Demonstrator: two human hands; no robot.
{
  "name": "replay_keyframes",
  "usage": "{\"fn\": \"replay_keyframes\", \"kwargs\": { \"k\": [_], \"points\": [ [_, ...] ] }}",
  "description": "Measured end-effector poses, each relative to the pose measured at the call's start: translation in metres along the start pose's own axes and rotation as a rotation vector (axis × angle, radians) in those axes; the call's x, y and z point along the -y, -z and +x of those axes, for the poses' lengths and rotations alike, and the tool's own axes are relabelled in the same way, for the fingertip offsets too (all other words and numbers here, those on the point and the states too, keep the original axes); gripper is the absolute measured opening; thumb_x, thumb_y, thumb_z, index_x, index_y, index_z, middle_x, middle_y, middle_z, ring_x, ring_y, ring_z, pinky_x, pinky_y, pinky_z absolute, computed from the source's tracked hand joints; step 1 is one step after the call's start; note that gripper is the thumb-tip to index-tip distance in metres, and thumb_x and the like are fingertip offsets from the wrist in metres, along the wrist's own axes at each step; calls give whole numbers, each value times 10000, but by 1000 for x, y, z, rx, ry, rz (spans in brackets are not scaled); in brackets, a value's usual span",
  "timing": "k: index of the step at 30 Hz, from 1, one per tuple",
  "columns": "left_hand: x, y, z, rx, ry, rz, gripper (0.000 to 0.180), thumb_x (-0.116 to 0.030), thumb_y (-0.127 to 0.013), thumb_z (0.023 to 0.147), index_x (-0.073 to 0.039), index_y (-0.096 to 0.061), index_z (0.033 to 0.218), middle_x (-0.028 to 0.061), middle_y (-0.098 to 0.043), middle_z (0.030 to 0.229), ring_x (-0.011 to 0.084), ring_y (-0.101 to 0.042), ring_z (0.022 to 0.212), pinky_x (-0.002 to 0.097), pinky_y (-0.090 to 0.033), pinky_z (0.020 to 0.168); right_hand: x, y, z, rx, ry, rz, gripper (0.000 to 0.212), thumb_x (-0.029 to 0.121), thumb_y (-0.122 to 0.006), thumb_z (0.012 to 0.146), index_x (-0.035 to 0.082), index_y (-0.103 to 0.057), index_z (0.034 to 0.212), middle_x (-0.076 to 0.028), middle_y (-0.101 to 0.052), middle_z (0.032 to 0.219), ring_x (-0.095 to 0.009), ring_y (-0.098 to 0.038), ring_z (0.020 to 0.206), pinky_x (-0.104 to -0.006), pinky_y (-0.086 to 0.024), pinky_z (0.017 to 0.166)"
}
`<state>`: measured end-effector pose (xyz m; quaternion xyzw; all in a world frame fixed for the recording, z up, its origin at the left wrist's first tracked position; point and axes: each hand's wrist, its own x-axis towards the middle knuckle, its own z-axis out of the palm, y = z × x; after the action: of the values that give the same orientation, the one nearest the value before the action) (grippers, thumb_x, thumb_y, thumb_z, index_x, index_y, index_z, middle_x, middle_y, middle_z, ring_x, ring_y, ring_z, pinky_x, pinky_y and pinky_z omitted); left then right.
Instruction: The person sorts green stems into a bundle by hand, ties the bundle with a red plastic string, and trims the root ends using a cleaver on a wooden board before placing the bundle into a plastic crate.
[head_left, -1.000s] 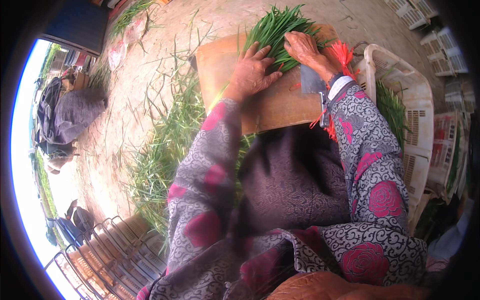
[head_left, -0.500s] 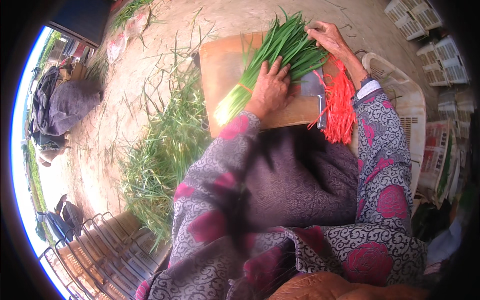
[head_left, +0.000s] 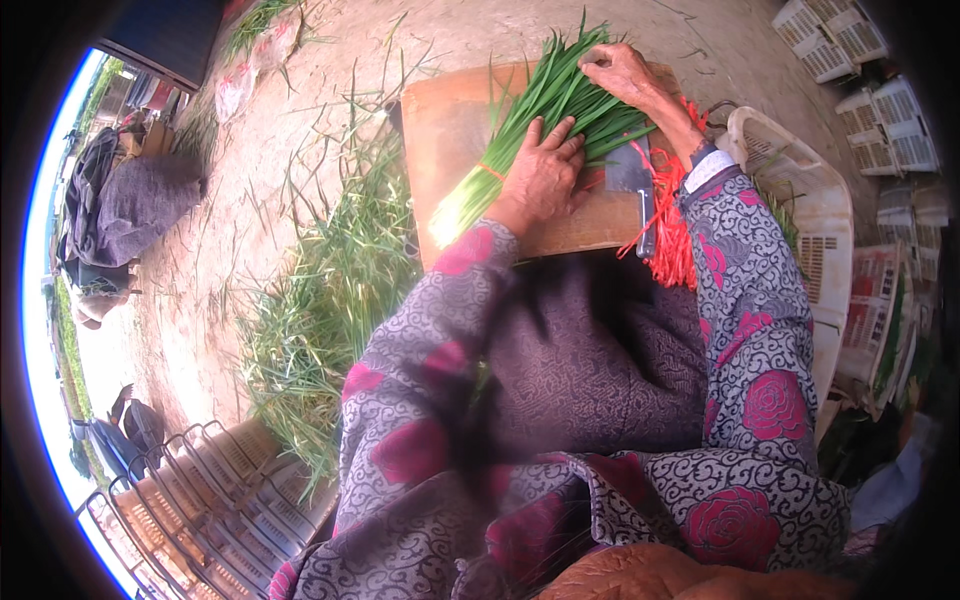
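Against the earlier frame, the right hand (head_left: 622,76) sits farther toward nine o'clock. Head view: it curls at the one-o'clock end of the green bundle (head_left: 514,138); whether gripping, I cannot tell. The left hand (head_left: 545,175) spreads flat, apparently steadying the bundle on the board (head_left: 440,125).

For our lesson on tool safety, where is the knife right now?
In the head view, the knife lies on the right part of the board, between the left hand and the red strands.
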<state>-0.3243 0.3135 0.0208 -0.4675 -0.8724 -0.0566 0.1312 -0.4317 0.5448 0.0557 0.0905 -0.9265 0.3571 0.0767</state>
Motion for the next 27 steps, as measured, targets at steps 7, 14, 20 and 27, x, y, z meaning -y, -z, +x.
{"fn": "replay_keyframes", "kwargs": {
  "k": [7, 14, 20, 27],
  "points": [
    [1, -1, 1, -21, -8, -6, 622, -500, -653, 840, -29, -660, 1245, 97, -585, 1410, 293, -374, 1450, 605, -224, 1177, -4, -16, 6, -63, 94, -69, 301, 238, -631, 875, 45, -722, 1087, -196, -734, 982, -339, -714, 933, -416, -551, 836],
    [1, -1, 0, -18, 1, -16, 610, -501, -649, 848, -28, -666, 1233, 99, -595, 1393, 293, -379, 1444, 600, -225, 1176, 11, -18, 5, 80, 129, -137, 280, 219, -679, 880, 25, -719, 1079, -176, -739, 995, -309, -712, 926, -402, -551, 839],
    [2, 1, 0, 0, 7, -30, 591, -496, -643, 854, -31, -676, 1217, 102, -596, 1394, 296, -376, 1446, 601, -221, 1178, 33, -29, -7, 8, 215, -491, 233, 258, -659, 859, 37, -700, 918, -196, -716, 912, -414, -681, 911, -499, -530, 790],
    [-1, 1, 3, -9, 16, -95, 578, -446, -703, 823, -33, -678, 1228, 124, -589, 1395, 317, -360, 1456, 598, -249, 1181, -49, 29, 20, -739, -42, -450, 352, 175, -628, 808, 10, -662, 1118, -219, -704, 1001, -415, -676, 960, -455, -542, 869]
  ]
}}
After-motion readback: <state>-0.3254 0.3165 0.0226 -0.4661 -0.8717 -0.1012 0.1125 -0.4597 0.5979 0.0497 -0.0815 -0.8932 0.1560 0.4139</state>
